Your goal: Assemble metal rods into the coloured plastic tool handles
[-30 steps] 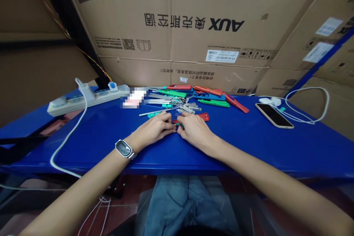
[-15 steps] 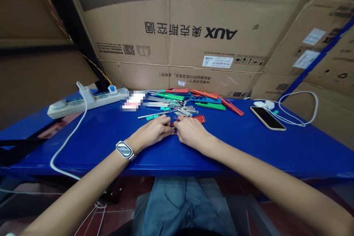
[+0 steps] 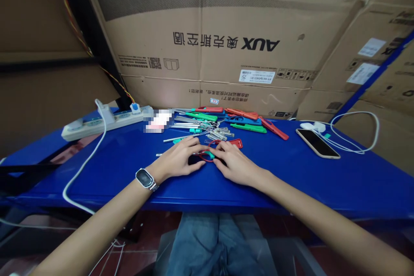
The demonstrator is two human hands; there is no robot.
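Both hands meet near the middle of the blue table over a red lighter casing [image 3: 201, 158], which looks like a thin curved outline. My left hand [image 3: 177, 156] has its thumb and forefinger at the casing's left edges. A metal tube [image 3: 158, 155] pokes out from under that hand. Between the fingertips shows a green end piece [image 3: 211, 155]. My right hand [image 3: 235, 163] grips the casing's right side, and its fingers cover part of it. Just beyond my right fingers lies another red casing piece [image 3: 238, 142].
Behind the hands lie metal tubes [image 3: 186, 125], small clear parts [image 3: 222, 133] with wires, and red, orange, blue and green lighter casings [image 3: 248, 128]. A power strip [image 3: 87, 127] stands left, a phone [image 3: 318, 143] and white cable right. Cardboard [image 3: 223, 13] backs the table.
The hands have drawn slightly apart and their fingers have loosened from a tight pinch. More of the red casing and the green end piece now shows, and the view has shifted slightly.
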